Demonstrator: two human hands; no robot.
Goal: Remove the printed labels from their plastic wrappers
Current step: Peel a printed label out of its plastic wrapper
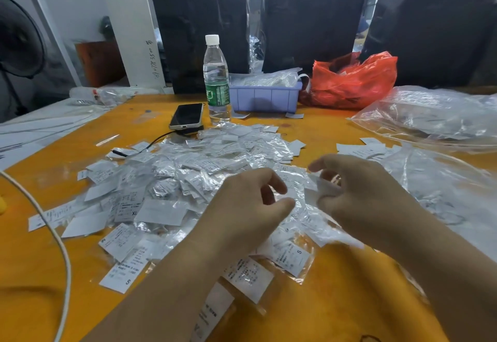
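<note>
Where the two wrists meet over the orange table (336,301), a label (321,188) in its clear wrapper pinched by the right hand (360,196), fingers curled, likely to steady it for pulling apart. Left hand (247,207) just beside, fingers loosely bent, nothing plainly held, seemingly poised to tug. Beneath and beyond, a heap of wrapped labels (174,174), dumped within easy reach. Farther off, phone (187,115), water bottle (216,80), purple tray (265,98) and red bag (352,80), parked clear of the work.
</note>
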